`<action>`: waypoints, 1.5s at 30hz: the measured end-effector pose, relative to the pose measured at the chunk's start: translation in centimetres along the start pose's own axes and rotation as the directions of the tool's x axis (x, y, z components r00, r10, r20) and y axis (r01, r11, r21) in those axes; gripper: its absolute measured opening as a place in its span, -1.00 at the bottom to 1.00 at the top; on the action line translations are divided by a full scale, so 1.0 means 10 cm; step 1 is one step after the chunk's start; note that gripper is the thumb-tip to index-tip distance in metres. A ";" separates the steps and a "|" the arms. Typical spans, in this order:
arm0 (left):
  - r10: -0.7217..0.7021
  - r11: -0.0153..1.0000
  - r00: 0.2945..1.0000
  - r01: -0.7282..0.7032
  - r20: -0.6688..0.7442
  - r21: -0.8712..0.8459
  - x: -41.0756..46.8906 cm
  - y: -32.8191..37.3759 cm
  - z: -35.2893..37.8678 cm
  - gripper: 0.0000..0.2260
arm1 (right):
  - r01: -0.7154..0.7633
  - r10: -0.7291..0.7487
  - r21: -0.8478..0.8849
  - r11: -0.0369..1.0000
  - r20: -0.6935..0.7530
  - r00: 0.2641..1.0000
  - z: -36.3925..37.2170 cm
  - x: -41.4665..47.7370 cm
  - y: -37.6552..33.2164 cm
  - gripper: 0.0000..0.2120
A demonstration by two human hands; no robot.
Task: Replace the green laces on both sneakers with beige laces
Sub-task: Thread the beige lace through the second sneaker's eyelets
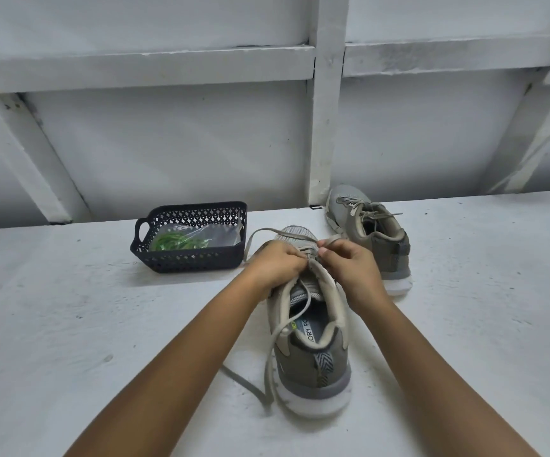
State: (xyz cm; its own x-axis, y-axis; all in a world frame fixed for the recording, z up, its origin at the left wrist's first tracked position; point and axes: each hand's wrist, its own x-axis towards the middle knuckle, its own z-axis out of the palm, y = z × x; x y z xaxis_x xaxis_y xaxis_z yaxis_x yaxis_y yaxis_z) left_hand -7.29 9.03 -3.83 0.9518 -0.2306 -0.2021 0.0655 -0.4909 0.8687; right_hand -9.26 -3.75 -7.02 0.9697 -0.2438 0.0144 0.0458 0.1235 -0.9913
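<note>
A grey sneaker point(313, 364) stands in front of me with its heel toward me. A beige lace point(275, 341) runs through its eyelets; one end trails over the left side onto the table, and another loop arcs past the toe. My left hand point(277, 262) and my right hand point(349, 262) both pinch the lace over the tongue near the top eyelets. The second grey sneaker point(376, 232) lies at the back right, laced in beige. Green laces point(174, 241) lie inside a dark basket point(188, 258).
The dark perforated basket sits on the white table point(69, 324) to the left of the near sneaker and also holds a clear plastic bag point(214, 237). A white framed wall point(326, 127) stands directly behind the table.
</note>
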 end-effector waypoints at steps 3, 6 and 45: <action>-0.057 0.972 0.998 0.053 -0.009 -0.229 0.02 -0.09 0.10 -0.87 | 0.050 -0.050 0.002 0.999 -0.010 0.999 0.02 -0.01 0.02 -0.80; -0.058 0.962 0.997 0.044 -0.045 -0.269 0.01 -0.12 0.14 -0.86 | 0.101 -0.102 -0.027 0.995 -0.021 0.995 0.03 -0.02 0.02 -0.82; 0.066 0.645 0.987 -0.155 -0.148 -0.748 -0.51 -0.18 -1.06 -0.76 | -0.183 0.194 0.110 0.977 -0.096 0.976 0.00 0.06 0.02 -0.83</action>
State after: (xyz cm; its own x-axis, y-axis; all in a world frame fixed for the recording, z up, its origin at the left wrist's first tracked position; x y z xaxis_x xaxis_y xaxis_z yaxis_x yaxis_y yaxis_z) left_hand -9.08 20.02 0.45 0.9878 -0.1363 -0.0750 0.1186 0.3475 0.9302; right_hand -8.64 -3.89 -7.25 0.9326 -0.3063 -0.1907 -0.1065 0.2713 -0.9566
